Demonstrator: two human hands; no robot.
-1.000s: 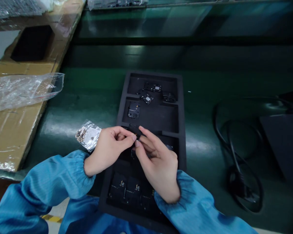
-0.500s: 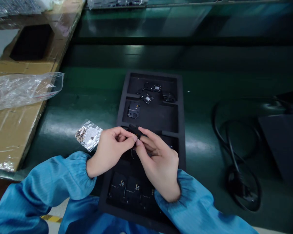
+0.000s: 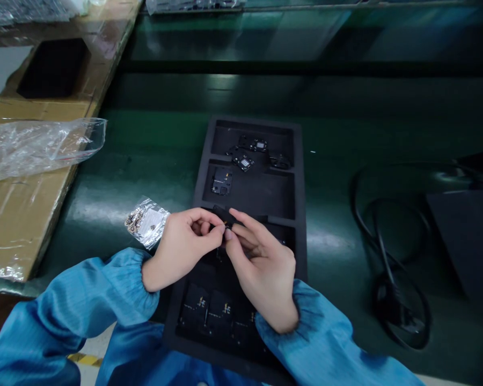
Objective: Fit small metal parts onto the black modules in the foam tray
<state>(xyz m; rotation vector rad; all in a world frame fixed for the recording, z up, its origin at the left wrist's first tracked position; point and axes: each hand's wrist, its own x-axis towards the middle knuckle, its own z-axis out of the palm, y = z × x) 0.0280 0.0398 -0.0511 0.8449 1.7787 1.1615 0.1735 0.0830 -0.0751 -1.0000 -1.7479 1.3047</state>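
Both hands meet over a black foam tray [image 3: 300,177] with several compartments. My left hand [image 3: 183,246] and my right hand [image 3: 261,268] both pinch one small black part [image 3: 224,215] between thumb and fingertips, just above the tray's third compartment. Loose small black modules [image 3: 245,155] lie in the far compartment, and one more module [image 3: 221,181] lies in the second. Flat black parts [image 3: 211,311] sit in a row in the nearest compartment. A small clear bag of tiny metal pieces [image 3: 147,222] rests on the green mat just left of my left hand.
A cardboard box [image 3: 20,214] carrying a crumpled clear plastic bag [image 3: 44,145] stands at the left. A black cable [image 3: 386,257] coils at the right beside a dark flat object [image 3: 467,236]. The green work surface [image 3: 153,150] extends to the back.
My hands stay together over the tray; the fingertips shifted only slightly on the small part. Nothing else has moved.
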